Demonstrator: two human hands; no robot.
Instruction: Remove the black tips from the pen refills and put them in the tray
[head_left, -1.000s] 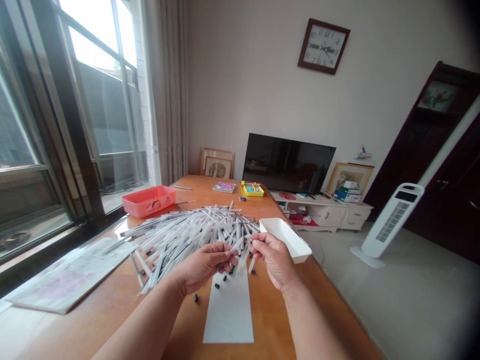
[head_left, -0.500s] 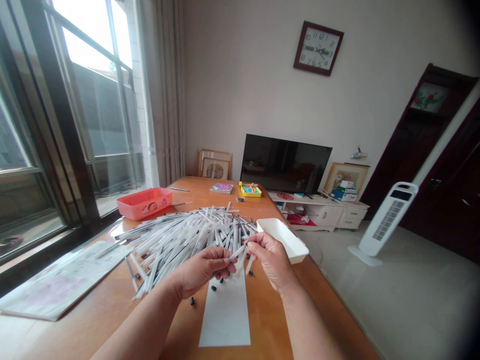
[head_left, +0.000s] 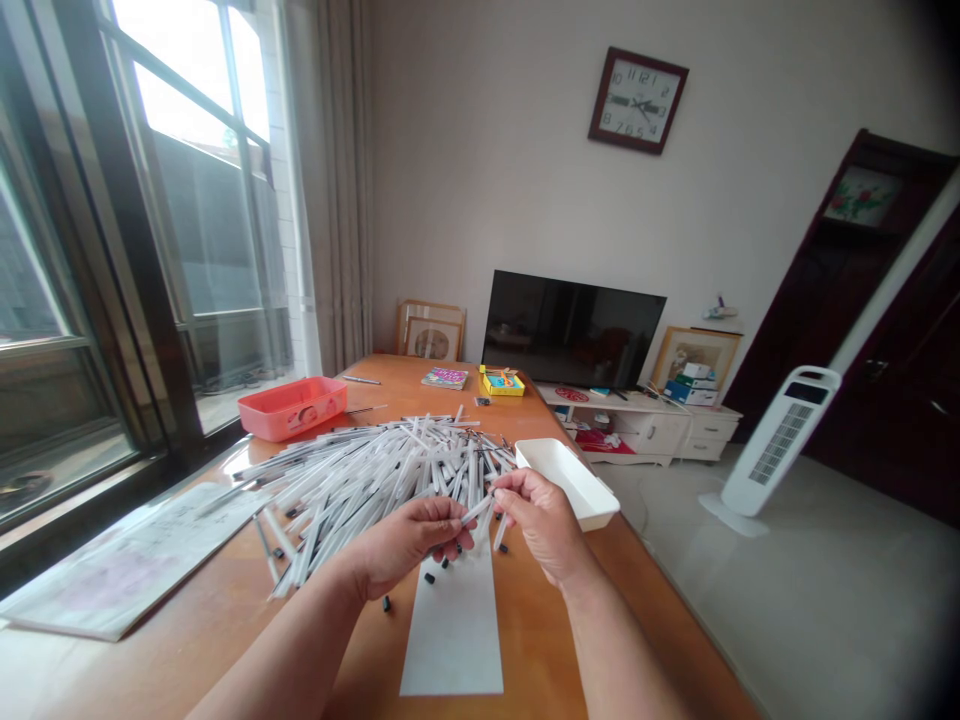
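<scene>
A big heap of white pens (head_left: 375, 465) lies across the middle of the wooden table (head_left: 187, 640). My left hand (head_left: 409, 540) and my right hand (head_left: 541, 520) meet just in front of the heap, both pinched on one white pen (head_left: 478, 509) held between them. Small black caps (head_left: 430, 578) lie scattered under my hands, some on a white paper sheet (head_left: 454, 630). A white rectangular tray (head_left: 568, 482) stands right behind my right hand.
A red tray (head_left: 292, 406) sits at the table's left by the window. A printed sheet (head_left: 127, 560) lies at the near left. Books and a yellow box (head_left: 502, 381) are at the far end. A TV, a cabinet and a standing fan (head_left: 776, 440) stand beyond the table's right edge.
Both hands have stayed together on the pen, shifting only slightly. The camera view has drifted a little.
</scene>
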